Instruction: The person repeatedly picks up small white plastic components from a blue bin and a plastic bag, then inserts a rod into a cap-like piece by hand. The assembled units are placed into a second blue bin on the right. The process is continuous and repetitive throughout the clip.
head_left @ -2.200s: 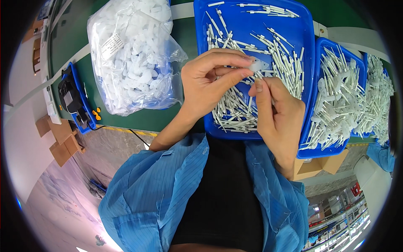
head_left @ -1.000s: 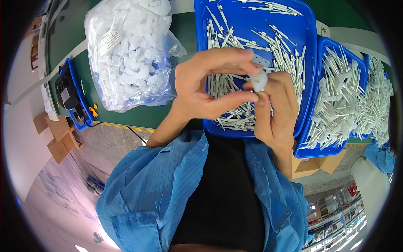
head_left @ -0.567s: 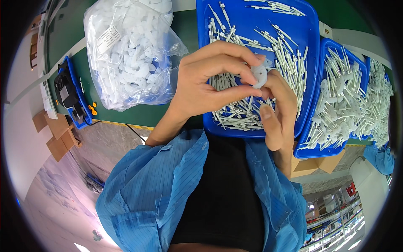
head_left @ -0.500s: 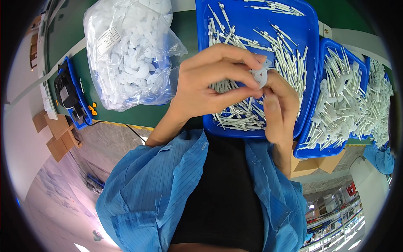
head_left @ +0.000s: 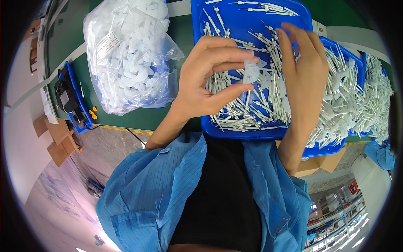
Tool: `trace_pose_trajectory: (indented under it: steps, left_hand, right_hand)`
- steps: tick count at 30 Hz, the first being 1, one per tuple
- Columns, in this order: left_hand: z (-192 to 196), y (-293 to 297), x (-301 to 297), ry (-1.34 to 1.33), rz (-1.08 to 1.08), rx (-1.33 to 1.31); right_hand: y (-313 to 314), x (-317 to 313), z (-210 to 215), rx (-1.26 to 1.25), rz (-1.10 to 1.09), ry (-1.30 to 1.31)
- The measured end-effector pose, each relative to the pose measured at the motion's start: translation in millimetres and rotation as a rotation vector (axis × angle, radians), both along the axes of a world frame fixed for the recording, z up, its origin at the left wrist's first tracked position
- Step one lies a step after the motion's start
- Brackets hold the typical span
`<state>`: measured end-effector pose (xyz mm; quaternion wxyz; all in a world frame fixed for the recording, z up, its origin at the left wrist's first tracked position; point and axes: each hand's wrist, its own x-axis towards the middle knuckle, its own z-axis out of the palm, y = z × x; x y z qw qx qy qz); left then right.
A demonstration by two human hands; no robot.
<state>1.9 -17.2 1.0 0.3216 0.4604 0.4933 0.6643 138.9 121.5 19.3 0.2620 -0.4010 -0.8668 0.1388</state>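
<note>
My left hand pinches a translucent white plastic piece between thumb and fingertips, above the large blue tray. Another pale piece shows just beyond it; whether the two are joined I cannot tell. Over the tray's right side hovers my right hand, thumb and fingers apart, with nothing visible between them. Beneath both hands lie many thin white rods with fine tips, loosely piled in the tray.
Left of the tray sits a clear plastic bag of white plastic pieces on the green table. Farther right, another blue tray is heaped with rods and white pieces. A small blue tray with a black device stands far left.
My right hand has left the white piece and moved right and farther away, its fingers parting. My left hand keeps its pinch on the piece, shifted slightly left.
</note>
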Motion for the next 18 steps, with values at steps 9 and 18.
trace_pose_trajectory:
  steps: [9, 18]
  left_hand:
    - [-12, -3, -10, -0.032, -0.180, 0.057]
    - [-13, -1, -10, -0.372, -0.050, 0.018]
  right_hand:
    - [-13, -1, -19, 0.032, 0.195, -0.216]
    - [-47, 0, 19, -0.446, 0.058, 0.279]
